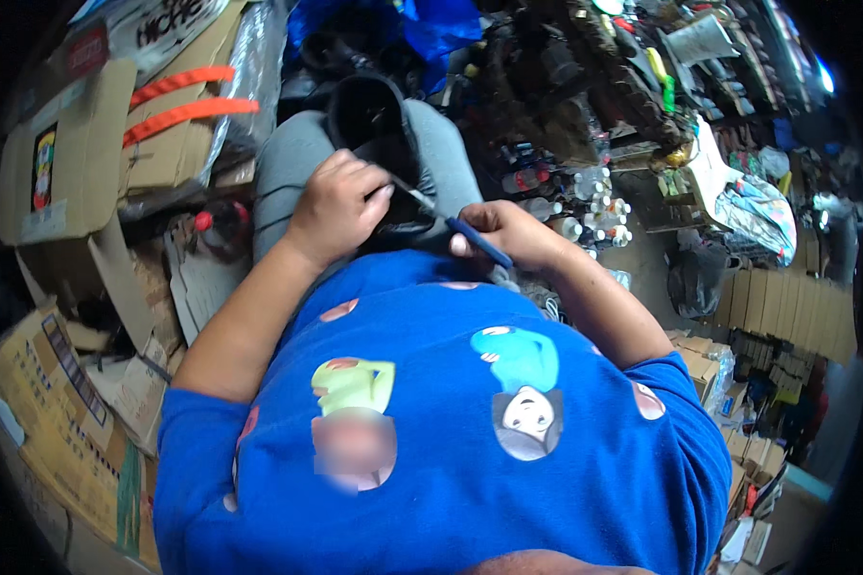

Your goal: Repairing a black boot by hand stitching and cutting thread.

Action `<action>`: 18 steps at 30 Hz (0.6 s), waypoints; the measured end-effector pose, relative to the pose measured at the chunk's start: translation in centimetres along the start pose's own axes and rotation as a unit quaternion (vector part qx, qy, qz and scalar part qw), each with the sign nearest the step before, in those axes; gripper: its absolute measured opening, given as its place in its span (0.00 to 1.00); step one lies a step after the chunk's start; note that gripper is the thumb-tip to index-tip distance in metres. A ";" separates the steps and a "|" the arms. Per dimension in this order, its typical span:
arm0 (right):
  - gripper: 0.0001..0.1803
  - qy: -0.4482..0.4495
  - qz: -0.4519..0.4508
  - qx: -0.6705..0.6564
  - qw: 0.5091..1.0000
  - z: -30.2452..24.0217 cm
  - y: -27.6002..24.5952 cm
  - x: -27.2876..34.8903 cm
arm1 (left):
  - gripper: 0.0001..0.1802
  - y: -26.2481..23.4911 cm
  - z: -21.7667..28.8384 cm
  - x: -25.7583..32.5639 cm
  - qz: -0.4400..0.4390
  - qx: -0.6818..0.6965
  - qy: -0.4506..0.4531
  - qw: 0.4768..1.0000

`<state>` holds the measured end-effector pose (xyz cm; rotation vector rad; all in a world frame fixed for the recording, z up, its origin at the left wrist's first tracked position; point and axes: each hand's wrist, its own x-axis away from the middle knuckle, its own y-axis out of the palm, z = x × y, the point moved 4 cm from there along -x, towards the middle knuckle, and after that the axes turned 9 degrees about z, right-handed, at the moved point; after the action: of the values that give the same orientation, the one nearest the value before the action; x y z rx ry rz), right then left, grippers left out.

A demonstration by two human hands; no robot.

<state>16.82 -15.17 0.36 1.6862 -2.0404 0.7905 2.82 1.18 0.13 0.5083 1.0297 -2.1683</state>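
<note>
Black boot (pixel 374 129): lies on the seated person's lap, across grey trouser legs (pixel 292 158), its open top toward the upper edge of the view.

Left hand (pixel 336 206): rests on the boot's lower part, fingers (pixel 379 196) curled over it and gripping it.

Right hand (pixel 503 235): just beside the boot on its right, fingers closed around a blue-handled tool (pixel 475 240). The tool's thin metal end (pixel 417 198) reaches up-left and meets the boot next to the left hand's fingertips; the exact point of contact is too small to tell.

Blue shirt (pixel 451 431): fills the lower middle of the view, hiding the lap's near edge.

Surroundings, left: flattened cardboard boxes (pixel 67 172) stacked close against the left knee, two orange straps (pixel 187 96) across one, a red-capped dark bottle (pixel 222 228) between boxes and leg. Little free room on this side.

Surroundings, right: a cluster of small bottles (pixel 585 206) near the right knee, a cluttered shelf (pixel 623 77) beyond, a dark bag (pixel 695 273) and stacked cartons (pixel 786 307) further right. A strip of bare floor (pixel 647 254) lies between bottles and bag.
</note>
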 end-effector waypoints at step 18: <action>0.25 0.036 0.565 0.395 0.724 -5.9 -31.8 4.3 | 0.06 -4.4 -0.4 0.9 0.012 0.168 -0.306 0.937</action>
<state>46.53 -18.65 13.36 0.3289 -2.7703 2.2935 -0.90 3.12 1.68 -0.0278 0.3143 -2.2662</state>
